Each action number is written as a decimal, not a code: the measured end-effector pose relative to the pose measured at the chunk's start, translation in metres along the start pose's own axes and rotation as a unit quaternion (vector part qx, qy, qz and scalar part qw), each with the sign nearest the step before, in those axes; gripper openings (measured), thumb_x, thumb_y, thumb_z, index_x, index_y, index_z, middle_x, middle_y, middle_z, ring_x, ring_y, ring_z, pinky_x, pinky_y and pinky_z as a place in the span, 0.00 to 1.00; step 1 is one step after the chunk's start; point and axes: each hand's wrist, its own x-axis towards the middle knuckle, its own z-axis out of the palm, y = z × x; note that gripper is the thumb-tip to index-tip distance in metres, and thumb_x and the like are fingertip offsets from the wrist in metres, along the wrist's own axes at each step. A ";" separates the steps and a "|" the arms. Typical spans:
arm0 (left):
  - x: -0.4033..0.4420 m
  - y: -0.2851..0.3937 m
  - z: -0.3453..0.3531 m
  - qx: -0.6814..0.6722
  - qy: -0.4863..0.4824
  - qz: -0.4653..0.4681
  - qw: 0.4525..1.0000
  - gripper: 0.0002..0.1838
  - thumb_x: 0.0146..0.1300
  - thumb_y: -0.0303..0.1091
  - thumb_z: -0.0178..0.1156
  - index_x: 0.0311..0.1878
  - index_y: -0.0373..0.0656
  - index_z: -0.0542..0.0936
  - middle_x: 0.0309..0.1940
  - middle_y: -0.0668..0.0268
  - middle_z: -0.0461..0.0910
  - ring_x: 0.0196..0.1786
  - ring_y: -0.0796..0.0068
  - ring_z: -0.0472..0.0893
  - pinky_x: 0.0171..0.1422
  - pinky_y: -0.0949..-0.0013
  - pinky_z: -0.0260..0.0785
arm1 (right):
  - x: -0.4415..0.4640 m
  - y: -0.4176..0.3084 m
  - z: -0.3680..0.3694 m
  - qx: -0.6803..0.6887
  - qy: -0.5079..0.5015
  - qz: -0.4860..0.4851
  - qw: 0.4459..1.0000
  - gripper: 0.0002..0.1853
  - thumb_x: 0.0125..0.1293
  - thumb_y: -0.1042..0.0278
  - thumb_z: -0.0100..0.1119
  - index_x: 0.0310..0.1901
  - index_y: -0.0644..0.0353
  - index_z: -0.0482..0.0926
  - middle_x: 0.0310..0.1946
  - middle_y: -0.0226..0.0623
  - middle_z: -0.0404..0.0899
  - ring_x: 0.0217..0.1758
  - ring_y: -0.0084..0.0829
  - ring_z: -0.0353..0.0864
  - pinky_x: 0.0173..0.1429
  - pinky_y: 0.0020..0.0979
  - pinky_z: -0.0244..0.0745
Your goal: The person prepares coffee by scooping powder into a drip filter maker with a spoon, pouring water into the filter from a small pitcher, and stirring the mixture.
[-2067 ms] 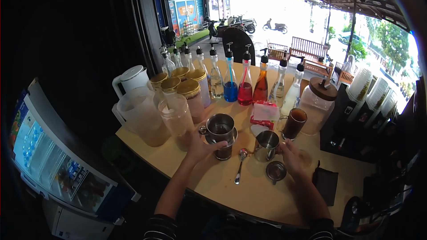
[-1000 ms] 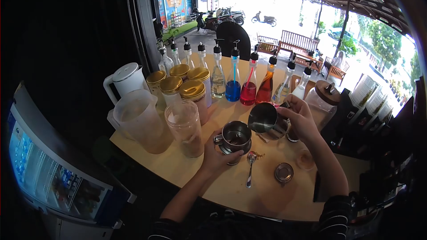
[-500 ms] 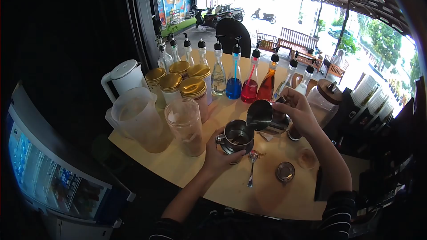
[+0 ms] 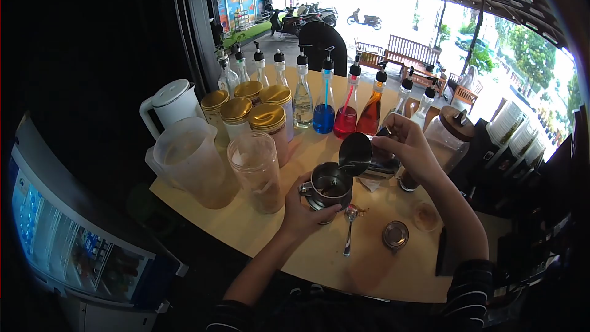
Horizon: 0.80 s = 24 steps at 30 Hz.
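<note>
My left hand (image 4: 305, 213) is wrapped round the base of a metal drip filter (image 4: 330, 184), which stands on a glass with dark contents mostly hidden by the fingers. My right hand (image 4: 405, 141) grips the handle of a metal pitcher (image 4: 356, 154), tilted left so that its rim is over the filter's opening. A thin stream between them is hard to make out. A spoon (image 4: 349, 231) lies right of the filter beside brown crumbs. Farther right is a small round metal lid (image 4: 395, 235).
Left stand a plastic jug (image 4: 190, 163), a clear jar (image 4: 253, 169), gold-lidded jars (image 4: 267, 117) and a white pitcher (image 4: 173, 106). Pump bottles (image 4: 324, 110) line the back. A wooden-lidded jar (image 4: 444, 141) and stacked cups (image 4: 509, 124) are at right.
Since the earliest frame, my right hand has raised the pitcher from the table, brought it left and tipped it over the filter. My left hand now wraps lower round the filter. Lately the pitcher tilts more.
</note>
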 end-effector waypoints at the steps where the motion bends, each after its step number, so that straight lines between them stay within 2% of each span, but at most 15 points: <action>1: 0.000 -0.002 0.000 0.000 -0.001 -0.001 1.000 0.40 0.40 0.30 0.78 0.59 0.37 0.70 0.51 0.60 0.76 0.56 0.70 0.76 0.63 0.66 0.67 | 0.000 0.000 0.000 0.000 0.000 0.000 1.000 0.08 0.62 0.80 0.60 0.37 0.62 0.69 0.31 0.28 0.76 0.32 0.13 0.77 0.34 0.17 0.72; 24: 0.000 -0.001 -0.003 0.030 -0.003 0.009 1.000 0.39 0.40 0.32 0.78 0.57 0.37 0.71 0.50 0.60 0.77 0.55 0.70 0.77 0.63 0.66 0.67 | 0.002 -0.013 0.008 -0.019 -0.004 0.018 1.000 0.08 0.62 0.79 0.60 0.37 0.63 0.69 0.31 0.28 0.76 0.34 0.16 0.81 0.38 0.18 0.78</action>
